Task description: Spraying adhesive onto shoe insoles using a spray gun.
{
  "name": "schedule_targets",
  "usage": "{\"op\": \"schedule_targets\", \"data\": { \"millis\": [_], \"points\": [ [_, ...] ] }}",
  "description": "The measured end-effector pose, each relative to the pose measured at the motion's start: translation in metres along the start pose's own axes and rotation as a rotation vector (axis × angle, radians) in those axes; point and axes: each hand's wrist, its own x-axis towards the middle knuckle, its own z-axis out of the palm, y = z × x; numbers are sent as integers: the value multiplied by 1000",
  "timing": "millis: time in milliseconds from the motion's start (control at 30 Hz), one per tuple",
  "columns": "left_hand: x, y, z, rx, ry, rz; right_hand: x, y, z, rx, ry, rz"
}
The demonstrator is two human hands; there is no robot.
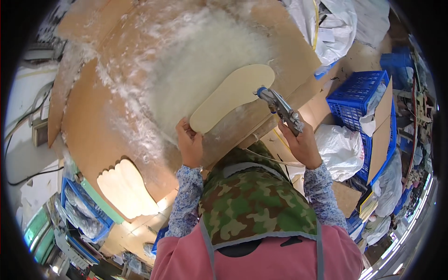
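Observation:
A cream-coloured insole (228, 95) is held at its near-left end by my left hand (190, 145), whose fingers and thumb pinch the edge. My right hand (301, 142) is wrapped around a metal spray gun (284, 109). The gun's blue-ringed nozzle points at the insole's far right part, close above it. Whether spray is coming out cannot be made out. Under the insole lies a brown board (119, 135) with a whitish, fuzzy residue over its middle. A thin hose runs from near my right hand toward my lap.
Several pale insoles (127, 189) lie fanned out at the board's near-left edge. Blue crates stand to the right (357, 95) and lower left (84, 205). White plastic bags (338, 151) sit beside the right crate, and a white sack (326, 28) stands at the far right.

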Motion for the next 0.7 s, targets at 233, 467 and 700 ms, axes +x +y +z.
{"op": "schedule_targets", "data": {
  "millis": [233,467,700],
  "points": [
    [-2,6,0,-11,1,-25,-1,-3,-16,-100,60,124],
    [-2,3,-2,-33,-19,-10,-7,-4,-12,-101,156,104],
    [-1,2,-6,-49,-78,4,-27,-26,-2,-132,4,154]
  ]
}}
